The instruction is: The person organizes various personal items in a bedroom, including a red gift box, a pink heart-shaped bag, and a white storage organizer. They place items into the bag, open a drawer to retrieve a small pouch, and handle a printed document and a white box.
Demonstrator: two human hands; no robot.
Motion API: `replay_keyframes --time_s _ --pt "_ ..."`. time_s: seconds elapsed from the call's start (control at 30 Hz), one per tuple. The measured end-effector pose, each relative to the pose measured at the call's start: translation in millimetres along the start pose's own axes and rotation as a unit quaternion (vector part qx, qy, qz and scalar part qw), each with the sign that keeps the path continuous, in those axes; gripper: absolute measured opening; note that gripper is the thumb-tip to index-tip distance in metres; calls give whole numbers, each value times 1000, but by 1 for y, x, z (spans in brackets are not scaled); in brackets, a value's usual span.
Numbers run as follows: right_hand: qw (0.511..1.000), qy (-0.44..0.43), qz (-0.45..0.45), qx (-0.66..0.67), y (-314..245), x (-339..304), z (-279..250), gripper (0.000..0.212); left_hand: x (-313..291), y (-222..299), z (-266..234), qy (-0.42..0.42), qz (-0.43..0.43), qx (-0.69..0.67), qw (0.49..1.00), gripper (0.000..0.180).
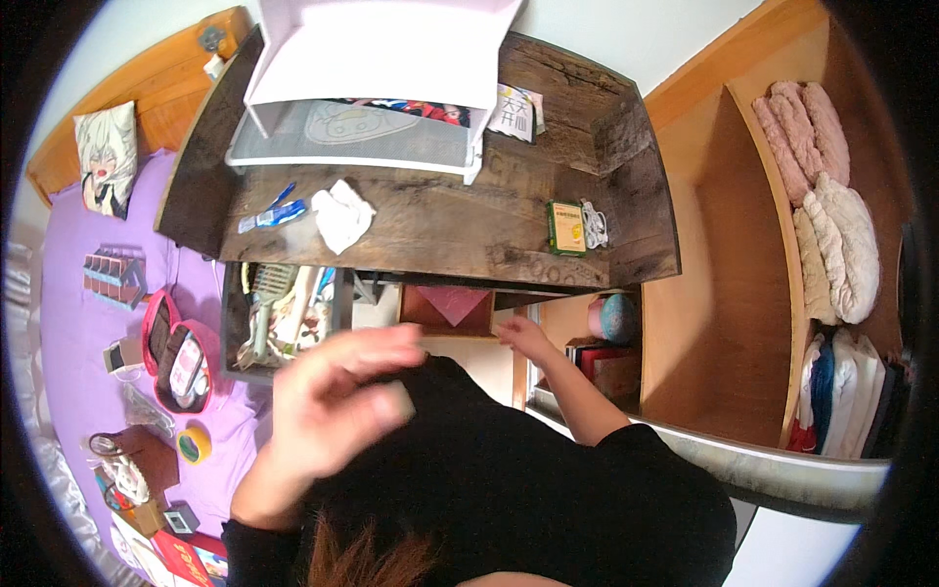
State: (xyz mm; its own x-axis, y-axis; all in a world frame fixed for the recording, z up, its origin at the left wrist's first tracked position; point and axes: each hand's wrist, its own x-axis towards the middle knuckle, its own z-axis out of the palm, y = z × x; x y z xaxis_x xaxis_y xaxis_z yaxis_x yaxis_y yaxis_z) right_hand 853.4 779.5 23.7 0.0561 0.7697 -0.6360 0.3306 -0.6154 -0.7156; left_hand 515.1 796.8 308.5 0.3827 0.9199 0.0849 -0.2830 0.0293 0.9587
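Note:
My left hand [337, 401] is raised in front of my black top, thumb and fingers apart and holding nothing. It is nearest to an open dark drawer [232, 328] filled with a green comb [276, 282] and other jumbled small items. Farther right, my right hand [528, 338] reaches out with its fingers apart, by the right corner of a shallow wooden drawer [411, 315]. Whether its fingertips touch that drawer is hard to tell. Inside the drawer lies a pink pointed sheet [457, 304].
The dark wooden desk [430, 230] carries a white rack [381, 49], crumpled white tissue [342, 216], a blue tube [273, 216], a yellow-green box [566, 228] and a white cable [594, 225]. A purple bed [73, 293] stands left; a wardrobe [724, 323] with folded bedding stands right.

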Motion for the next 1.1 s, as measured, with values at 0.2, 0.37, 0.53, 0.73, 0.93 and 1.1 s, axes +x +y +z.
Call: replay_keyframes --time_s 0.2,0.37,0.53,0.73,0.93,1.1 --pt "977 -10 -187 105 -77 3 -19 19 -60 -121 -38 261 -243 32 934 19" --pt "991 8 -82 107 -108 4 -4 23 -53 -115 -25 330 -286 193 879 40" --pt "989 28 -97 105 -122 8 26 38 -31 -130 -41 306 -190 233 903 18" --pt "985 35 -134 104 -126 11 46 39 44 -149 -77 164 -18 500 850 24" --pt "984 78 -106 121 -121 0 60 33 123 -191 -106 115 -19 582 805 47" --pt "977 111 -81 165 -117 -26 85 31 133 -201 -110 -17 -42 636 770 53"
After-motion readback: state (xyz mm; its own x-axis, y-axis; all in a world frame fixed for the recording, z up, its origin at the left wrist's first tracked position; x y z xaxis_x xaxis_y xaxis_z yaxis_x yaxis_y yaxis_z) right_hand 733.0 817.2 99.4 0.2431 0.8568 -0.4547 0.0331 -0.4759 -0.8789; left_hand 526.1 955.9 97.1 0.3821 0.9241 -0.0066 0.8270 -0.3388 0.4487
